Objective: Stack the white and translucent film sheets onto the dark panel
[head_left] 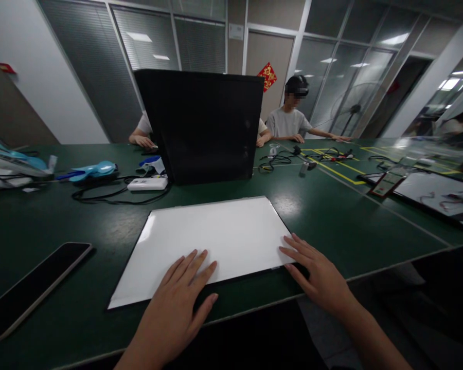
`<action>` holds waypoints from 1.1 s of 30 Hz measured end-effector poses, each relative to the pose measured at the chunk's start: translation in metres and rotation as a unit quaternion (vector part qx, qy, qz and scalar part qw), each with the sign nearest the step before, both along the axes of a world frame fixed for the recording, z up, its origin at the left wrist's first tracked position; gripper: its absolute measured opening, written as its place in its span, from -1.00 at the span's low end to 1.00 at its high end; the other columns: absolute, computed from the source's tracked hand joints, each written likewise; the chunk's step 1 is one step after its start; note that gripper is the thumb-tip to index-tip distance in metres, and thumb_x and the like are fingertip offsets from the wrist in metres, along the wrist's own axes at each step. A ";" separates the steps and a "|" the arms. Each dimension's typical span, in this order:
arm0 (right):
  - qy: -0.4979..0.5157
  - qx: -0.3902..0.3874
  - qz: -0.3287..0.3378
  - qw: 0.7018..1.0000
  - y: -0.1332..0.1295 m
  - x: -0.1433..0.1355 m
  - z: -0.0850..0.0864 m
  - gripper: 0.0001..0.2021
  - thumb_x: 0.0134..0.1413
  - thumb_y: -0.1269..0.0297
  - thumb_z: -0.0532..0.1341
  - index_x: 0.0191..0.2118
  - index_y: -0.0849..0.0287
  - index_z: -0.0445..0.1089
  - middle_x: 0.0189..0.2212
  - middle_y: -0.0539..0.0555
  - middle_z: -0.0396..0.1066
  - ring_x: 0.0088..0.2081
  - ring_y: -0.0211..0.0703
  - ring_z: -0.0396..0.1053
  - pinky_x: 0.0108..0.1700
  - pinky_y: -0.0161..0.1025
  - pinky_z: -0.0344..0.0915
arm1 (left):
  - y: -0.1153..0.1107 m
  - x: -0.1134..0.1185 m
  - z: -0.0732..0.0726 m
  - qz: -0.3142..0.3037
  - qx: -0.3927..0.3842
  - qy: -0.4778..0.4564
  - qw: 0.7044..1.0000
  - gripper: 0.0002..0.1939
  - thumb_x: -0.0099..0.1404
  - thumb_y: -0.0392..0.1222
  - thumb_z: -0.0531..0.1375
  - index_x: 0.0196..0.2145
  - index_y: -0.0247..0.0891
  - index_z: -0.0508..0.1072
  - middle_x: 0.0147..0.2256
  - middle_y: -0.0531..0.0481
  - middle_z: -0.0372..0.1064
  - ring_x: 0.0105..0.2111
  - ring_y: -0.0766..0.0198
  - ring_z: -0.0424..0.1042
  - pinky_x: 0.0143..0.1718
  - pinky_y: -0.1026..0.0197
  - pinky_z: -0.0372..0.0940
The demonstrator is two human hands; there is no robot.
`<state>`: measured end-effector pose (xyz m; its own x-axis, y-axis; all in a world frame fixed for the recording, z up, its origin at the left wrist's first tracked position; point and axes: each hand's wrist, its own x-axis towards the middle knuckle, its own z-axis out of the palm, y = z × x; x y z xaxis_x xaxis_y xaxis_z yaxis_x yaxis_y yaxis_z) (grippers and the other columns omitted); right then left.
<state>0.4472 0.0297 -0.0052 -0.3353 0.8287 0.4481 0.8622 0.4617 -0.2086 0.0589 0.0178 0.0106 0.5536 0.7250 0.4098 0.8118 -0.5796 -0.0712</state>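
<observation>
A flat white panel (216,231) with a thin dark edge lies on the green table (324,221) right in front of me. Across its near edge, toward the left, my left hand (181,298) rests with the fingers stretched out on the white surface. My right hand (312,267) lies at the panel's near right corner, fingers spread, their tips on the white face. Neither hand holds anything. Beyond the panel's far edge stands a large black screen-like board (208,128), upright, its plain dark side toward me.
A phone (31,288) lies at the left. Behind it are a white power strip (147,184), black cables (100,194) and a blue object (94,170). At right, a small framed stand (389,182) stands by a tray-like panel (440,195). A person (289,118) sits across the table.
</observation>
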 end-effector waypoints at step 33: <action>0.100 -0.091 0.113 0.984 0.272 0.010 -0.007 -0.61 0.39 0.03 0.26 0.19 0.11 0.40 0.18 0.18 0.39 0.11 0.01 0.42 0.15 0.11 0.44 | 0.149 -0.112 0.048 0.218 -0.128 -0.142 0.957 -0.53 0.51 0.14 0.11 0.18 -0.15 0.51 0.21 -0.18 0.47 0.22 -0.12 0.44 0.27 -0.19 0.31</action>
<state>0.4574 0.3018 -0.0123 -0.4404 0.8157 0.3750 0.6753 0.5762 -0.4604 -0.0535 0.1672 0.0587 0.0672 0.9583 0.2779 0.9461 -0.1497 0.2874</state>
